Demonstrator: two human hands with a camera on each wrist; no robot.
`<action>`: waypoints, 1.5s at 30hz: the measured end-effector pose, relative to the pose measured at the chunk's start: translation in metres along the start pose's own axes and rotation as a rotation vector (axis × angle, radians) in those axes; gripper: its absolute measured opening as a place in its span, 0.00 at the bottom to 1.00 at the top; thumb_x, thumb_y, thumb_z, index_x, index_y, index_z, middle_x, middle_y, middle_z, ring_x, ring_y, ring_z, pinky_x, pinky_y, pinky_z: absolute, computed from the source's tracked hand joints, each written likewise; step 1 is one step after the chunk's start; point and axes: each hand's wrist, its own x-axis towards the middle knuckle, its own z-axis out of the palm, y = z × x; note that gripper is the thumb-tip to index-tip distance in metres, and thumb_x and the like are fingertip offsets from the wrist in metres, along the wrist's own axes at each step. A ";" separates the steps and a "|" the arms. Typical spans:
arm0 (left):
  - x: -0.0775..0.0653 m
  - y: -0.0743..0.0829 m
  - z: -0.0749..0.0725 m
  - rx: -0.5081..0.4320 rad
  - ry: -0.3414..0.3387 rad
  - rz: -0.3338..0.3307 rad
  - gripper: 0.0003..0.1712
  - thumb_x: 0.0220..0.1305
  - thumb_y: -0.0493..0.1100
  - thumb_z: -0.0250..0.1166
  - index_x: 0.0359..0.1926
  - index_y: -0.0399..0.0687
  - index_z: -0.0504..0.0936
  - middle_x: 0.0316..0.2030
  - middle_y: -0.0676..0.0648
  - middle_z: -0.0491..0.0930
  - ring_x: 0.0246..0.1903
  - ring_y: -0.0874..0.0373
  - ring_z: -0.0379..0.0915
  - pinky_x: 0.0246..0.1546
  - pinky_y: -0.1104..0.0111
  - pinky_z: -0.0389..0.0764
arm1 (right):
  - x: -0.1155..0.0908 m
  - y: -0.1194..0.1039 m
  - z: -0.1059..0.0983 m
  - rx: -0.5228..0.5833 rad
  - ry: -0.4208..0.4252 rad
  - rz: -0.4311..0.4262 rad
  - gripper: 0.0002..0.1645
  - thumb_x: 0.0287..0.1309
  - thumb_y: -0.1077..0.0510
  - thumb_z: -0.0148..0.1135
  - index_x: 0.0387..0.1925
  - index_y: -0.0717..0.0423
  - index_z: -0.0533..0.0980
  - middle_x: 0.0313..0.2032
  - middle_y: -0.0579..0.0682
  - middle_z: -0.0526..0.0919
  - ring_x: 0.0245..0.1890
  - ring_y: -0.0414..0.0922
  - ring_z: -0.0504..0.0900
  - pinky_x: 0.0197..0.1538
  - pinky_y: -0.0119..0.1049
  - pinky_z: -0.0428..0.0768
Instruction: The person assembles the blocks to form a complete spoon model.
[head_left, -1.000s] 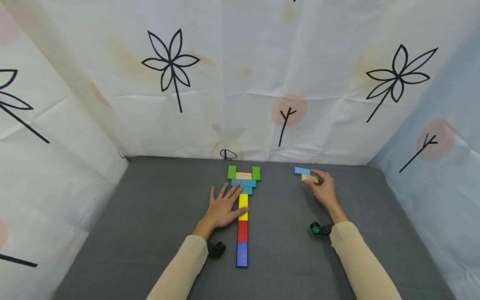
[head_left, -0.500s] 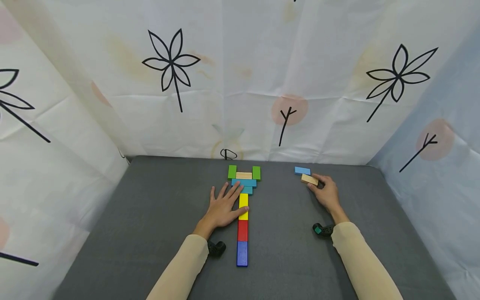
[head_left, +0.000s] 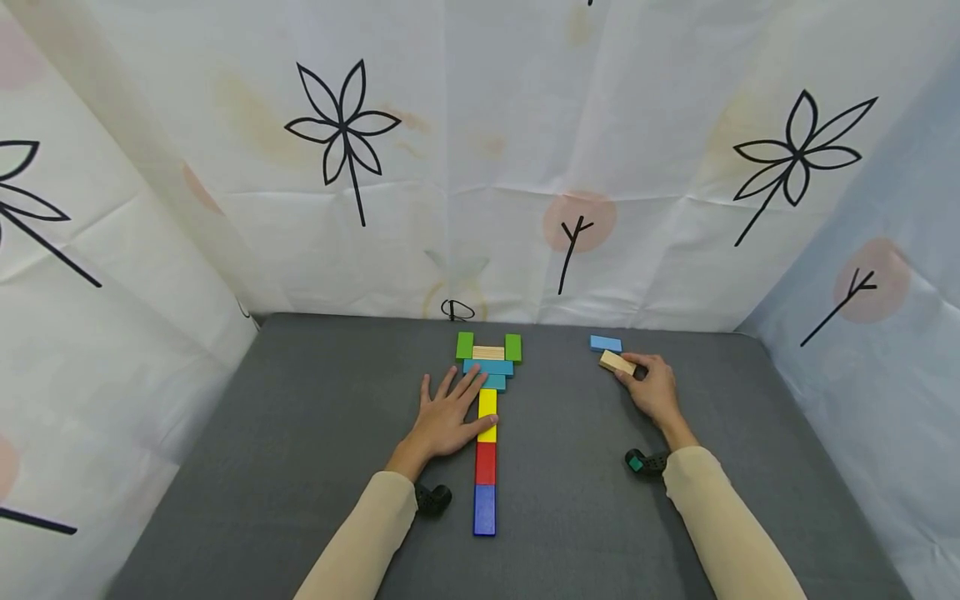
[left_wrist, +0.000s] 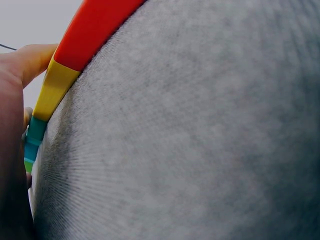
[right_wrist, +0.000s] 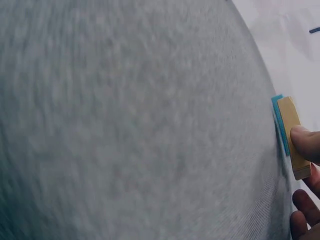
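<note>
My right hand pinches a plain wooden block between thumb and fingers, just in front of a light blue block on the table. In the right wrist view the thumb presses the wooden block's side. Spread fingers of my left hand rest on a line of blocks, the thumb on the yellow block and fingertips by the teal blocks. Toward me the line runs on through a red block and a dark blue block.
At the far end of the line, two green blocks flank natural wood blocks. A grey cloth covers the table. White patterned curtains hang behind and at both sides. Each wrist wears a black camera.
The wooden block in my right hand has turned at a slant and shifted slightly, its left end now nearer the light blue block. My left hand has stayed in place.
</note>
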 end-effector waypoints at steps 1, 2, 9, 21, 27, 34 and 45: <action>0.000 0.000 0.000 -0.001 0.004 0.001 0.48 0.70 0.75 0.46 0.82 0.63 0.47 0.81 0.59 0.40 0.79 0.46 0.32 0.69 0.35 0.23 | 0.000 -0.002 0.000 -0.001 -0.002 -0.009 0.22 0.68 0.64 0.64 0.60 0.70 0.76 0.59 0.70 0.72 0.62 0.67 0.67 0.65 0.62 0.63; 0.000 0.000 0.000 0.000 0.007 0.001 0.48 0.70 0.75 0.46 0.82 0.63 0.47 0.81 0.58 0.41 0.79 0.46 0.33 0.69 0.35 0.23 | -0.001 -0.004 0.000 -0.003 -0.008 -0.020 0.23 0.68 0.64 0.64 0.61 0.70 0.76 0.59 0.71 0.72 0.61 0.67 0.68 0.64 0.62 0.65; -0.003 -0.001 0.001 -0.008 0.020 0.005 0.48 0.70 0.74 0.48 0.82 0.61 0.49 0.81 0.57 0.42 0.79 0.45 0.34 0.69 0.35 0.24 | -0.005 -0.027 0.013 0.025 -0.059 -0.089 0.23 0.66 0.64 0.66 0.61 0.68 0.77 0.57 0.70 0.73 0.57 0.65 0.73 0.61 0.62 0.69; -0.003 -0.002 0.000 -0.005 0.014 -0.006 0.48 0.70 0.74 0.47 0.82 0.61 0.49 0.81 0.57 0.43 0.79 0.44 0.35 0.69 0.34 0.25 | 0.003 -0.076 0.056 0.111 -0.166 -0.148 0.22 0.64 0.64 0.68 0.59 0.65 0.79 0.53 0.65 0.76 0.53 0.60 0.75 0.56 0.55 0.74; -0.003 -0.002 0.000 -0.014 0.016 -0.010 0.48 0.70 0.74 0.48 0.82 0.62 0.49 0.81 0.56 0.43 0.79 0.44 0.35 0.69 0.34 0.25 | 0.012 -0.100 0.077 0.116 -0.199 -0.167 0.21 0.65 0.63 0.68 0.58 0.63 0.80 0.54 0.64 0.77 0.54 0.59 0.76 0.57 0.55 0.74; -0.001 -0.004 0.004 -0.004 0.024 -0.010 0.48 0.70 0.75 0.47 0.82 0.62 0.49 0.81 0.57 0.43 0.79 0.44 0.35 0.69 0.34 0.25 | 0.026 -0.125 0.092 0.117 -0.259 -0.214 0.21 0.66 0.62 0.67 0.59 0.62 0.80 0.56 0.63 0.78 0.55 0.59 0.76 0.58 0.55 0.74; 0.001 -0.001 0.002 -0.018 0.025 0.003 0.47 0.70 0.74 0.48 0.82 0.62 0.50 0.81 0.58 0.42 0.79 0.45 0.34 0.69 0.35 0.25 | 0.045 -0.149 0.114 -0.031 -0.303 -0.191 0.20 0.69 0.57 0.65 0.59 0.57 0.81 0.56 0.59 0.78 0.61 0.59 0.71 0.64 0.64 0.60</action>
